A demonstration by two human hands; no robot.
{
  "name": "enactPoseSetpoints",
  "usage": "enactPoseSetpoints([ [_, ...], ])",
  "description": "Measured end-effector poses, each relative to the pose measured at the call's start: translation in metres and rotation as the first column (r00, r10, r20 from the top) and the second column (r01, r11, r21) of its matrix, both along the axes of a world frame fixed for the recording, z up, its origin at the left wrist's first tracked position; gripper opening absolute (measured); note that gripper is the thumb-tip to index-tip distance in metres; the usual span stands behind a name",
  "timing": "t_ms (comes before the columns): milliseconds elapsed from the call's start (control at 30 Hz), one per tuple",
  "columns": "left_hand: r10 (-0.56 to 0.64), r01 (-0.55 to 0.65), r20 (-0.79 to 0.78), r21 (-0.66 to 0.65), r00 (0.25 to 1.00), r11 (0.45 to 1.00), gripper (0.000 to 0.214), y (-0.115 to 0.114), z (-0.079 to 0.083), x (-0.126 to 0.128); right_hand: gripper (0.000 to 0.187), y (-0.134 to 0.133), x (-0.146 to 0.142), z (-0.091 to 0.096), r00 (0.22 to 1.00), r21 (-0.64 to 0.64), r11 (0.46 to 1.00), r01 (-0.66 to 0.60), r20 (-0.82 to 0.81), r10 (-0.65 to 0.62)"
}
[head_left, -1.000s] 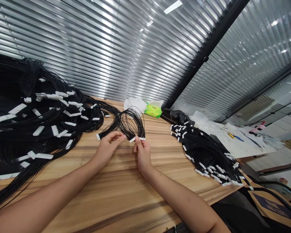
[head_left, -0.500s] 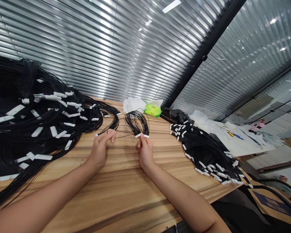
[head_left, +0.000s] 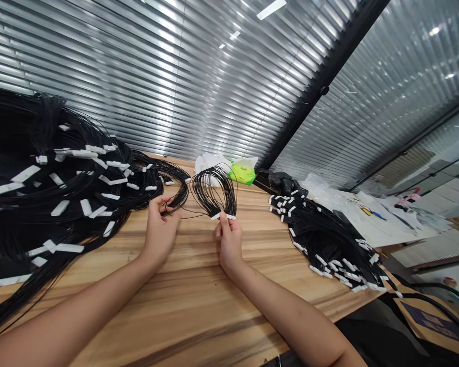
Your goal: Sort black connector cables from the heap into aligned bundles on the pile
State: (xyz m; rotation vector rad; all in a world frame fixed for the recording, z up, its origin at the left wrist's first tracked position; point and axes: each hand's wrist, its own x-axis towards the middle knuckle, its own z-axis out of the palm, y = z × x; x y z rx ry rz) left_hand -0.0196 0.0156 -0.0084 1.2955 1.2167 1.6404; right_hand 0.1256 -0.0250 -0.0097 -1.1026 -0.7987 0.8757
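My right hand (head_left: pixel 229 242) pinches the white connector end of a looped black wire harness (head_left: pixel 214 191) that arches up over the wooden table (head_left: pixel 199 300). The loop's other end runs toward my left hand (head_left: pixel 160 229), whose fingers are curled and pinched on the thin black wires near the edge of the big pile. Both hands hover just above the table surface, near its middle.
A large heap of black wire harnesses with white connectors (head_left: pixel 49 188) covers the table's left. A smaller stack of harnesses (head_left: pixel 325 239) lies at the right edge. A green packet (head_left: pixel 241 173) and white tissue (head_left: pixel 208 163) sit at the back. Blinds rise behind.
My left hand slid left and let go of the connector end, now pinching the wires. The right hand lifted slightly and the loop stands taller.
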Motion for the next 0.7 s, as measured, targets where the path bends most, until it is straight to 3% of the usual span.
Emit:
enactPoseSetpoints([
  [100, 0.111, -0.074, -0.241, 0.159, 0.964, 0.985, 0.034, -0.003, 0.000, -0.002, 0.041, -0.002, -0.002, 0.001, 1.000, -0.002, 1.000, -0.005, 0.026, 0.005],
  [167, 0.061, 0.014, -0.353, 0.204, 0.934, 0.979, 0.021, -0.006, 0.002, -0.003, 0.041, -0.003, -0.003, 0.002, 0.999, -0.002, 1.000, -0.003, 0.034, 0.003],
  [233, -0.073, 0.153, -0.407, 0.168, 0.911, 0.974, 0.013, -0.009, 0.003, -0.002, 0.041, -0.004, -0.004, 0.002, 0.999, 0.004, 1.000, -0.006, 0.036, 0.006],
  [367, -0.264, 0.305, -0.319, 0.083, 0.910, 0.949, 0.014, -0.012, 0.007, 0.000, 0.039, -0.004, -0.004, 0.002, 0.999, 0.009, 1.000, -0.022, 0.049, 0.022],
  [533, -0.307, 0.321, -0.191, 0.047, 0.932, 0.946, 0.019, -0.013, 0.009, 0.002, 0.039, -0.003, -0.005, 0.003, 0.998, -0.003, 0.999, -0.047, 0.051, 0.047],
  [700, -0.344, 0.337, -0.076, -0.098, 0.936, 0.936, 0.027, -0.009, 0.006, 0.004, 0.037, -0.003, -0.005, 0.003, 0.996, -0.021, 0.997, -0.080, 0.022, 0.081],
])
